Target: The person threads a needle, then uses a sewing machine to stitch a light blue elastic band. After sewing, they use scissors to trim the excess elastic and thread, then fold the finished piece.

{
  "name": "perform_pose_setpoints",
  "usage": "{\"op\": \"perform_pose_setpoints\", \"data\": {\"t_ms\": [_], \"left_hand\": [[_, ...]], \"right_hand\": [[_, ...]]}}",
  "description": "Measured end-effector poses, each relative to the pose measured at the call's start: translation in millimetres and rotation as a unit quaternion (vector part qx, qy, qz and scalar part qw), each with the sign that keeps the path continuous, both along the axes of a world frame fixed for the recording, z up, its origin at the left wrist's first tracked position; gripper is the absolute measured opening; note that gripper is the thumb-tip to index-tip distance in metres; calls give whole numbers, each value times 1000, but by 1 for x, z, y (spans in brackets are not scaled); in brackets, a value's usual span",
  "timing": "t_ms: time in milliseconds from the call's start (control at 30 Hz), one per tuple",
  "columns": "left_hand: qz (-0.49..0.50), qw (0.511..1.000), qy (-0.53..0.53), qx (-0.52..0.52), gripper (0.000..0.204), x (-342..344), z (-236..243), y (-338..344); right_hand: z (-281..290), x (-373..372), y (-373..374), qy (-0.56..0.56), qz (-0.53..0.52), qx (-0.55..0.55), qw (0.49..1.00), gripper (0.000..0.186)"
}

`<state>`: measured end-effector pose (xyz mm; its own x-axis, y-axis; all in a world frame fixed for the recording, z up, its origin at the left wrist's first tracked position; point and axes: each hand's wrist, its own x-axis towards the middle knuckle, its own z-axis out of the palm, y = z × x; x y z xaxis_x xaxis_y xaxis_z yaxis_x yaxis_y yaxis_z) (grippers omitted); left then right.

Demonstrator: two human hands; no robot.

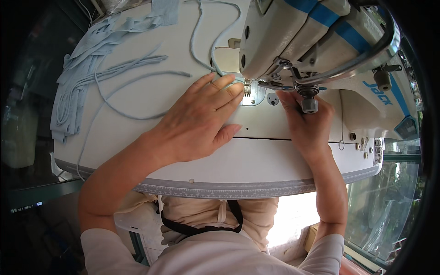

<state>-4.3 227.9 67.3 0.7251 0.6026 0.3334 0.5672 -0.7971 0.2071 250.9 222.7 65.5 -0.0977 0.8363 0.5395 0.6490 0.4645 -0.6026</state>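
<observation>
Pale-blue cord [192,37] is touched by the left hand [197,110] beside the presser foot [247,88]; the right hand [308,121] is partly hidden by the sewing machine [275,39]; fabric [73,105] is heaped on the worktop [270,158].

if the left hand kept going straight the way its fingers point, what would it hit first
The left hand would probably meet the metal presser foot first, or the lower end of the machine head just above it; depth is hard to judge in this single view.

A sewing machine [286,39] and pale-blue fabric strips [73,103] suggest a sewing workshop.
</observation>
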Motion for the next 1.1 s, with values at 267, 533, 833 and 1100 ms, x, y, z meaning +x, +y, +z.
{"op": "perform_pose_setpoints", "data": {"t_ms": [267, 533, 833, 1100], "left_hand": [[-4, 1000, -5, -7, 57, 0, 1, 2], [3, 1000, -9, 2, 56, -1, 0, 3], [3, 1000, -8, 0, 58, 0, -1, 5], [0, 1000, -13, -1, 57, -1, -2, 6]], "right_hand": [[-1, 1, 0, -7, 0, -12, 1000, 18], [0, 0, -1, -13, -1, -8, 1000, 16], [-4, 2, 7, -22, -28, 31, 999, 7], [-4, 1, 8, 5, -20, 34, 999, 10]]}}
